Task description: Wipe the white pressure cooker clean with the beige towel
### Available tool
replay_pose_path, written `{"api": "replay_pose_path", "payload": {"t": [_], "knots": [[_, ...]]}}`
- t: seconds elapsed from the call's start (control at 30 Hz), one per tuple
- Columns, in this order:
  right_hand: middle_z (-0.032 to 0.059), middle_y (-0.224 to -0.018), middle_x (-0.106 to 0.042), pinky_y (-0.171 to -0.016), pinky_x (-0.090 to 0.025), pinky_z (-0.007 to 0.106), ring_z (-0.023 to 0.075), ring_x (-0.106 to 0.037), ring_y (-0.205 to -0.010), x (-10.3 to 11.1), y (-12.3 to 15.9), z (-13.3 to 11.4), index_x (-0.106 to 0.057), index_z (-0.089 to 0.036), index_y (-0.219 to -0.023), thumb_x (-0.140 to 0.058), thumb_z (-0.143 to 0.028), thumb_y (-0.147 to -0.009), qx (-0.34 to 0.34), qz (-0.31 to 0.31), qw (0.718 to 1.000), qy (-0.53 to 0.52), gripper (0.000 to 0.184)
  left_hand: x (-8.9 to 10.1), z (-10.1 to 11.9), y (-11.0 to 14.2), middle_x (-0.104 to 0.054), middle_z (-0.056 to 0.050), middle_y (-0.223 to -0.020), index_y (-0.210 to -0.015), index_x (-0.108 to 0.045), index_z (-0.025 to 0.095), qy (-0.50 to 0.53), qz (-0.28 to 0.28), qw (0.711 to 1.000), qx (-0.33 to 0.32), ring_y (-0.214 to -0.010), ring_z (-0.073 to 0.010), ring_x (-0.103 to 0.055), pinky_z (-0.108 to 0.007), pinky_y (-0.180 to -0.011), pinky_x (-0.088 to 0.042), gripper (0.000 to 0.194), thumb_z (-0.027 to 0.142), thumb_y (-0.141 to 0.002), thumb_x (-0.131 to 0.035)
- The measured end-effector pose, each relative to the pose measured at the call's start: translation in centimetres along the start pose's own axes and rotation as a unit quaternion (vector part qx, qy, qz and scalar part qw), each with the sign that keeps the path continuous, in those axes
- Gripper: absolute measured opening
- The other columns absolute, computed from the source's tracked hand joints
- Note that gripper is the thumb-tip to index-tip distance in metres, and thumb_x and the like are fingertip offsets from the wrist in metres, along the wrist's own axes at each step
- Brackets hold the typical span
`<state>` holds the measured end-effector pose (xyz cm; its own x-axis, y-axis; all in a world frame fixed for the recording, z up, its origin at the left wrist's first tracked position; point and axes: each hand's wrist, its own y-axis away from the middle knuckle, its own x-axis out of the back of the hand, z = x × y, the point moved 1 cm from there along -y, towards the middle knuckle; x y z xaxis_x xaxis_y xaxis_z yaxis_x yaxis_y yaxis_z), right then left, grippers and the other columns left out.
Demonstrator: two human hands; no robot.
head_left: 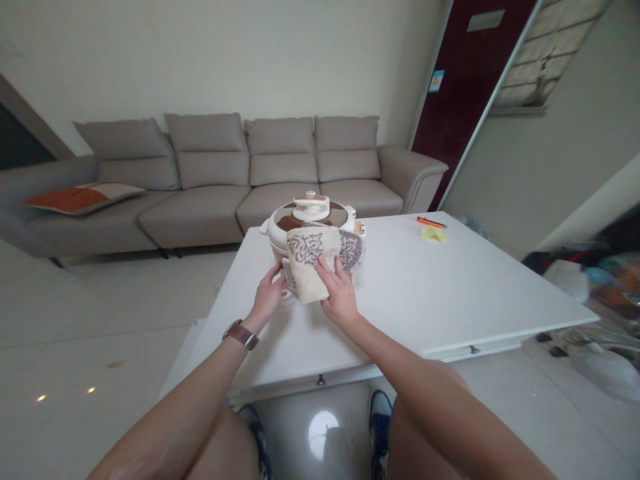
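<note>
Cloth (309, 270) is held against cooker (277, 233) by open right hand (339, 290) | left hand (269, 292) is placed beside cloth, grip cannot be told | cooker is supported by counter (410, 287)

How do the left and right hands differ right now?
The right hand lies spread on the front of the patterned cloth; the left hand is beside the cloth's left edge.
The left hand has a watch at its wrist; the right hand has none.
Both are bare.
</note>
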<state>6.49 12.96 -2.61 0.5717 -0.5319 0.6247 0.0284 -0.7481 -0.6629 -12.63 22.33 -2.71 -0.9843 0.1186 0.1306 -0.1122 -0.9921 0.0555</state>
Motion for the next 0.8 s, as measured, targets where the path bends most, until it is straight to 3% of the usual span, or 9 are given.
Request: {"api": "replay_pose_path", "payload": {"t": [0.2,0.4,0.5,0.67,0.8], "knots": [[0.0029,-0.162,-0.047,-0.123,-0.037,0.056,0.0324,-0.018,-0.162,1.0,-1.0,1.4,-0.052,-0.024,-0.154,-0.052,-0.001,-0.075,-0.008,0.021,1.0,0.008,0.082,0.0,0.1,0.2,-0.053,-0.01,-0.158,-0.154,-0.051,0.024,-0.015,-0.004,1.0,0.007,-0.108,-0.0254,-0.073,-0.028,-0.072,-0.058,0.071,0.026,-0.084,-0.06],[0.0022,-0.162,-0.048,-0.128,-0.03,0.054,0.029,-0.027,-0.159,2.1,-2.9,4.0,-0.047,-0.024,-0.157,-0.051,-0.007,-0.078,-0.077,0.158,0.98,-0.098,0.081,0.2,0.3,0.6,-0.046,-0.008,-0.164,-0.158,-0.045,0.029,-0.039,-0.016,0.999,0.015,-0.117,-0.0271,-0.07,-0.034,-0.082,-0.061,0.078,0.024,-0.082,-0.062],[0.0052,-0.161,-0.05,-0.128,-0.03,0.055,0.0302,-0.033,-0.157,2.0,-3.5,4.5,-0.046,-0.021,-0.158,-0.052,-0.011,-0.08,-0.102,0.192,0.969,-0.116,0.079,0.2,0.3,0.8,-0.043,-0.007,-0.166,-0.159,-0.045,0.031,-0.054,-0.022,0.998,0.014,-0.128,-0.0294,-0.064,-0.033,-0.082,-0.061,0.08,0.023,-0.081,-0.064],[0.0016,-0.162,-0.048,-0.128,-0.029,0.056,0.0322,-0.02,-0.161,1.5,-3.1,3.1,-0.049,-0.024,-0.156,-0.053,-0.015,-0.084,-0.063,0.14,0.985,-0.074,0.072,0.1,-0.1,1.1,-0.035,-0.004,-0.17,-0.162,-0.04,0.03,-0.057,-0.041,0.997,0.004,-0.141,-0.0321,-0.052,-0.028,-0.075,-0.061,0.084,0.022,-0.082,-0.064],[-0.0024,-0.162,-0.047,-0.129,-0.027,0.058,0.0314,-0.01,-0.163,1.3,-2.1,2.4,-0.051,-0.026,-0.154,-0.053,-0.008,-0.077,0.0,0.068,0.997,-0.044,0.08,-0.1,-0.5,1.2,-0.038,-0.004,-0.169,-0.162,-0.039,0.028,-0.054,-0.035,0.998,-0.005,-0.142,-0.0311,-0.051,-0.027,-0.077,-0.061,0.083,0.021,-0.082,-0.064]]}}
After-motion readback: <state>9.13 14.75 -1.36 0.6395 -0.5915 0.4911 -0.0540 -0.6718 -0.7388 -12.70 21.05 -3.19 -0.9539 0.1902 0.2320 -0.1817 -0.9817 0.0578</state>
